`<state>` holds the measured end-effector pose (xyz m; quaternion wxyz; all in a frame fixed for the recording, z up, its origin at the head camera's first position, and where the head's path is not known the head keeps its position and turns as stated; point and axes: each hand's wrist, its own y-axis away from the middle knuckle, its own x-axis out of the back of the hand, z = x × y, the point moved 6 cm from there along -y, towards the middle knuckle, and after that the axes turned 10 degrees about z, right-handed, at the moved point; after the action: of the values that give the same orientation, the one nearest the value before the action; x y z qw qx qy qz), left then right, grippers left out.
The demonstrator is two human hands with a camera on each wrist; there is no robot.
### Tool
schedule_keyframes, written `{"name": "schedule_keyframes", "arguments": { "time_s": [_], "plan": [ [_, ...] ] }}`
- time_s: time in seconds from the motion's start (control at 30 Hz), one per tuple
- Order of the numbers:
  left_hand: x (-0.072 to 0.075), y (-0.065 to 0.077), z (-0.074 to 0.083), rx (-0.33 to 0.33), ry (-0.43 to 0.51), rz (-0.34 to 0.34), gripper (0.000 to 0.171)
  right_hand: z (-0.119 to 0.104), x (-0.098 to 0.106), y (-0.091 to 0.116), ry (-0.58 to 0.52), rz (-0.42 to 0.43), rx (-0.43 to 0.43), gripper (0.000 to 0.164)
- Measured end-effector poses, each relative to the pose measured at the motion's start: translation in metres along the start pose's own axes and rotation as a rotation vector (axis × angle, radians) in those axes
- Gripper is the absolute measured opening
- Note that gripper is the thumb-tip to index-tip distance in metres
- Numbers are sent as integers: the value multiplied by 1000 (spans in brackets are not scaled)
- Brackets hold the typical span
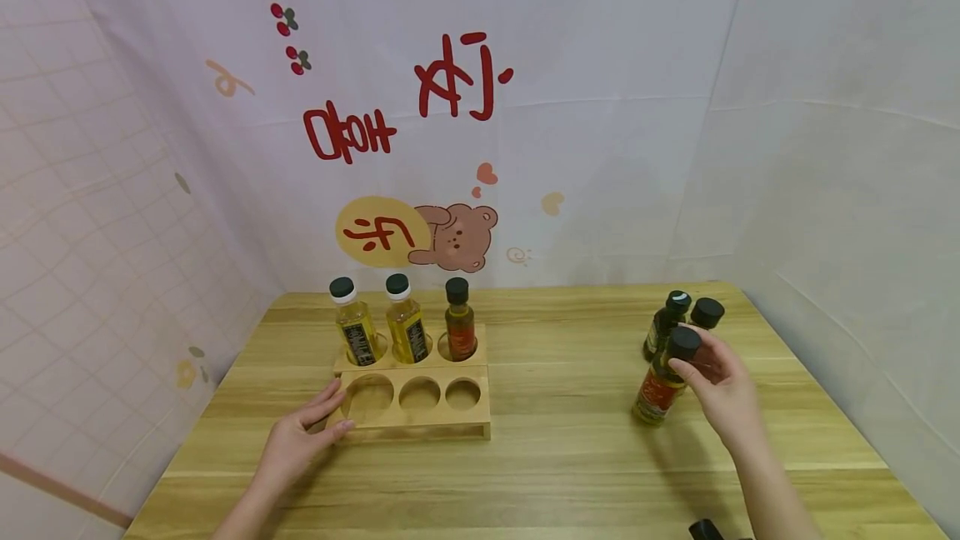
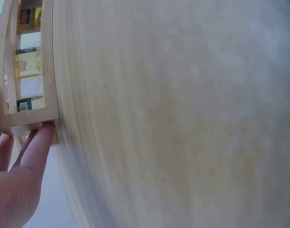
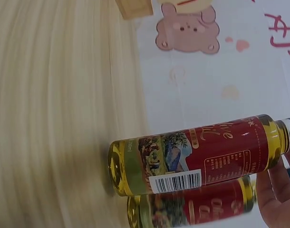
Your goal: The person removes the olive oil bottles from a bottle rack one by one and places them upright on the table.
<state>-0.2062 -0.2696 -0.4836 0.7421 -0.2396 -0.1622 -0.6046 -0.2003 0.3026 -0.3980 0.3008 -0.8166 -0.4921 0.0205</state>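
Note:
My right hand [image 1: 723, 386] pinches the black cap of an olive oil bottle [image 1: 660, 397] with a red label, tilted at the table's right side. In the right wrist view this bottle [image 3: 197, 154] shows golden oil and a barcode; I cannot tell whether its base touches the table. A similar bottle [image 3: 192, 206] stands right beside it. At the left, my left hand [image 1: 300, 432] rests against the end of a two-tier wooden rack [image 1: 472, 419]. In the left wrist view, straight fingers [image 2: 38, 149] touch the rack's end.
Two clear oil bottles [image 1: 360, 336] [image 1: 411, 332] and a smaller dark-capped bottle [image 1: 461, 327] stand in the rack's back row. Its front row has three round holes. A dark bottle [image 1: 663, 327] and another black-capped bottle [image 1: 707, 312] stand behind my right hand. A black object [image 1: 705, 530] shows at the bottom edge.

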Motion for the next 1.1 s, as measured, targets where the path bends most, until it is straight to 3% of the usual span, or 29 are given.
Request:
{"name": "schedule_keyframes", "arguments": {
  "time_s": [0.27, 0.43, 0.77, 1.1],
  "plan": [
    [0, 0, 1, 5, -6, -1, 59, 12, 27, -1, 67, 57, -74, 49],
    [1, 1, 2, 6, -3, 8, 59, 14, 38, -2, 89, 99, -74, 49],
    [1, 1, 1, 16, -19, 2, 59, 17, 48, 0, 140, 104, -103, 49],
    [0, 1, 3, 3, -39, -5, 60, 21, 52, 0, 116, 113, -110, 50]
  ]
}}
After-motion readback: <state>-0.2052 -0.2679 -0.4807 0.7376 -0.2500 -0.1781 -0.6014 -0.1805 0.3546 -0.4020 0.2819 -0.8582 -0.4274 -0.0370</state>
